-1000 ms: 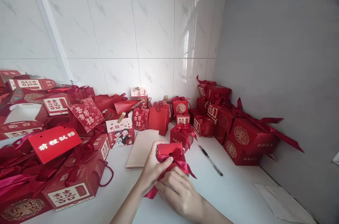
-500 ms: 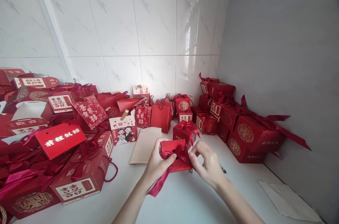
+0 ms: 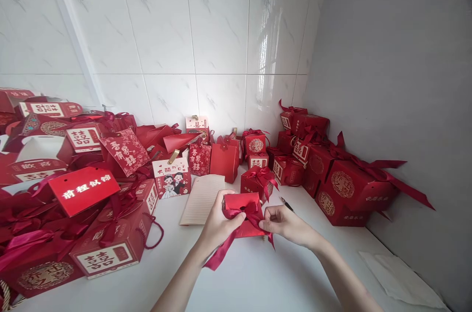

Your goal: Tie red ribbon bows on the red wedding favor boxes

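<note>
A small red gift box (image 3: 241,200) is held above the white table in front of me. My left hand (image 3: 220,221) is closed around its left side, the thumb pressing on a dark red ribbon (image 3: 222,252) that crosses the box. One ribbon end hangs below the left hand and another hangs at the box's right edge. My right hand (image 3: 282,223) is closed at that right edge, thumb and forefinger pinching the ribbon. Just behind stands a red box with a bow (image 3: 258,183). A lined notebook (image 3: 204,199) lies left of the held box.
Red gift boxes (image 3: 110,248) and bags are heaped on the left. More ribboned boxes (image 3: 342,186) are stacked against the grey wall at right. A pen (image 3: 286,204) lies behind my right hand. White tissue (image 3: 400,275) rests at the right edge. A tiled wall (image 3: 221,26) closes the back.
My right hand has come down on the ribbon at the box's right side, and a ribbon end now hangs there. More of the pen shows. My left hand keeps its hold; the view shifted slightly.
</note>
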Demonstrator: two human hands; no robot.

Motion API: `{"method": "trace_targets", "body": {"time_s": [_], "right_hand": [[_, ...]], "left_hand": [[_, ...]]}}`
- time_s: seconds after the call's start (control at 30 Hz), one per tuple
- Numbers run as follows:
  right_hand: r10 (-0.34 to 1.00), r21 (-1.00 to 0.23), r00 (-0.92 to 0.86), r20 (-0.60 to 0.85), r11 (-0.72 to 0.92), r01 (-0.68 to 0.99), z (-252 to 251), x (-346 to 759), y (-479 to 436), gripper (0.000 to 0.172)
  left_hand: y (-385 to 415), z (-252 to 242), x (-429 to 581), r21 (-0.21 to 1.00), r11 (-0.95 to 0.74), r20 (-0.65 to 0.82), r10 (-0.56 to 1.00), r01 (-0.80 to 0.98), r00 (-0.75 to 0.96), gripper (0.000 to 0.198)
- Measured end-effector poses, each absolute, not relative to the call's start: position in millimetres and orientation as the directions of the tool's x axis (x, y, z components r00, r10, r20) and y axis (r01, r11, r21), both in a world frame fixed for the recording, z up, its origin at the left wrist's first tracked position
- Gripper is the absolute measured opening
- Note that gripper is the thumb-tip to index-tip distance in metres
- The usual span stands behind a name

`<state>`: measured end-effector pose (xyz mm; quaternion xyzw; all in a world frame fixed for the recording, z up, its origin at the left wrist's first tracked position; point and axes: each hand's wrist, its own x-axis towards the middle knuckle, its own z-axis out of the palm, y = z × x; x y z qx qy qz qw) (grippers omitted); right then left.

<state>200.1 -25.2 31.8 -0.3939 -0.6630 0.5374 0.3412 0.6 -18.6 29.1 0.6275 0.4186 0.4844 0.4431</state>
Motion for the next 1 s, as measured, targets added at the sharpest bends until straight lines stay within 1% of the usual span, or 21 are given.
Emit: {"method": "trace_targets", "body": {"time_s": [0.07,0.17,0.3,0.37,0.4,0.47,0.53,0.6,0.67,0.73,0.8,0.83,0.9,0.93,1.0], "right_hand": [[0.873,-0.984,-0.488,0.001,0.087,0.154,34.9,201.3,-26.6,0.033],[0.857,-0.978,-0.513,-0.039,0.073,0.196,39.2,202.8,-29.0,0.032],[0.834,-0.97,-0.548,-0.066,0.074,0.23,42.2,207.1,-28.9,0.035],[0.867,-0.963,-0.498,-0.009,0.127,0.239,42.3,206.2,-27.6,0.037],[0.906,-0.952,-0.419,0.056,0.175,0.251,42.0,203.9,-27.1,0.038],[0.957,-0.912,-0.202,0.206,0.263,0.316,40.4,195.4,-26.9,0.039],[0.952,-0.869,-0.047,0.303,0.296,0.396,37.5,184.1,-28.4,0.038],[0.94,-0.845,0.003,0.342,0.306,0.438,33.8,173.9,-30.8,0.037],[0.929,-0.837,0.017,0.37,0.326,0.44,30.1,167.7,-32.8,0.035],[0.923,-0.841,0.012,0.384,0.344,0.418,26.7,165.8,-33.4,0.032],[0.919,-0.843,-0.001,0.395,0.363,0.396,23.6,165.9,-32.5,0.032],[0.914,-0.842,-0.002,0.405,0.374,0.39,22.1,166.0,-31.6,0.032],[0.899,-0.829,0.001,0.439,0.405,0.385,19.3,165.3,-29.5,0.031],[0.886,-0.818,-0.001,0.463,0.427,0.385,18.1,164.5,-28.5,0.03],[0.858,-0.79,-0.012,0.513,0.477,0.385,16.0,162.7,-27.0,0.028]], "left_hand": [[-18.3,29.2,0.1,0.957,-0.269,0.247,0.953,0.111,0.175,0.04],[-18.0,28.5,-0.5,0.956,-0.269,0.247,0.954,0.116,0.171,0.041],[-18.4,27.2,-0.8,0.96,-0.256,0.234,0.957,0.116,0.173,0.042],[-18.8,27.2,-0.6,0.962,-0.25,0.229,0.957,0.107,0.178,0.043],[-19.1,27.4,-0.4,0.962,-0.251,0.229,0.956,0.104,0.185,0.043],[-19.7,27.8,0.3,0.959,-0.264,0.239,0.949,0.101,0.207,0.043],[-20.3,27.6,1.5,0.954,-0.282,0.255,0.942,0.101,0.217,0.042],[-20.5,26.2,2.9,0.957,-0.276,0.251,0.943,0.095,0.218,0.043],[-20.1,23.5,4.3,0.955,-0.28,0.259,0.948,0.097,0.187,0.047],[-19.0,20.3,5.1,0.938,-0.329,0.316,0.94,0.104,0.126,0.054],[-17.9,18.2,4.6,0.911,-0.376,0.382,0.924,0.167,-0.001,0.057],[-17.6,18.1,3.9,0.897,-0.378,0.404,0.911,0.229,-0.081,0.053],[-18.0,20.3,2.2,0.853,-0.343,0.441,0.877,0.393,-0.193,0.033],[-18.8,22.5,1.5,0.826,-0.318,0.449,0.871,0.465,-0.202,0.026],[-21.1,27.5,1.0,0.793,-0.282,0.423,0.893,0.54,-0.155,0.034]]}}
